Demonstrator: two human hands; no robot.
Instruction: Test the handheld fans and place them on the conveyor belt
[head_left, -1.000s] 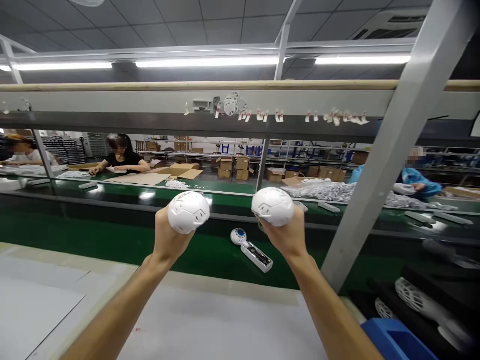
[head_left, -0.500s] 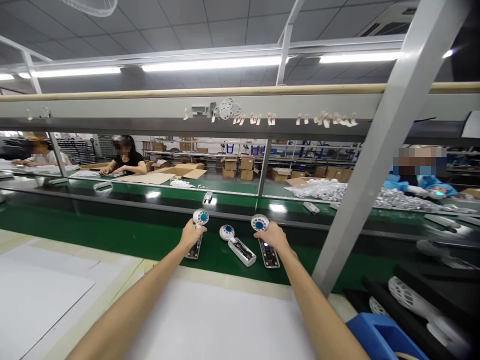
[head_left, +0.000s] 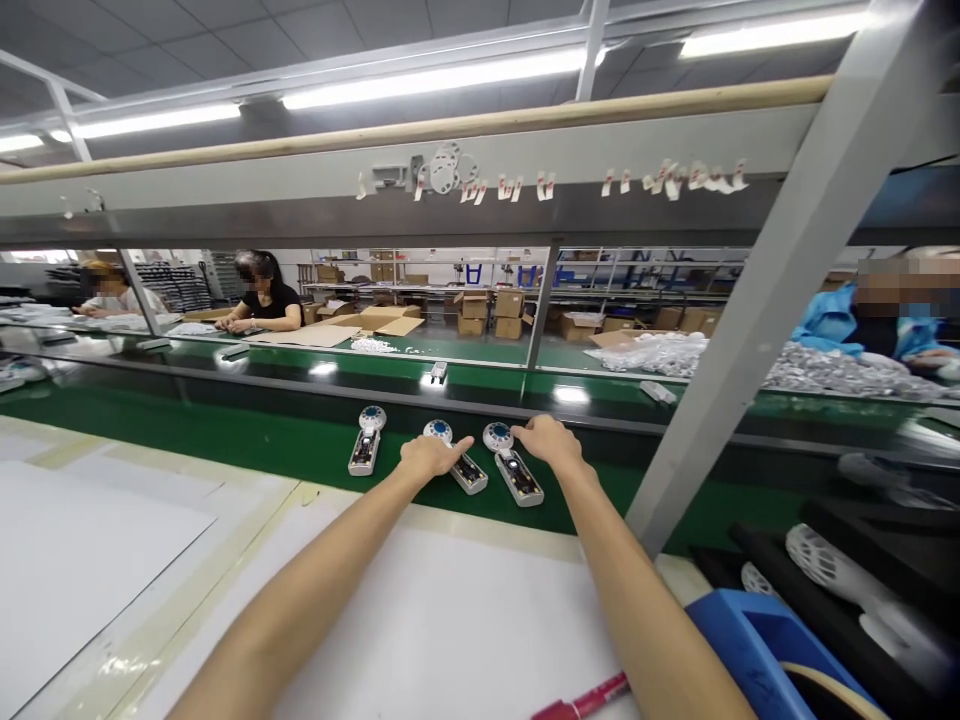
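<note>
Marker [head_left: 600,694] on white sheet [head_left: 465,620] | left hand [head_left: 430,459]: palm down, thumb out over middle gadget [head_left: 469,473], grip can't be told | right hand [head_left: 553,445]: released, fingers loosely bent beside right gadget [head_left: 520,481] | left gadget [head_left: 364,452] apart; all three on green belt [head_left: 262,445] | labels [head_left: 546,187] unreadably small

Room left of devices [head_left: 364,455], slanted post [head_left: 757,310] rightward

Round-headed white plastic devices [head_left: 367,440] are dotted darkly around blue central discs [head_left: 498,432]; the flat, glossy surface [head_left: 247,440] is coloured green, the boxy plastic article [head_left: 724,640] blue.
</note>
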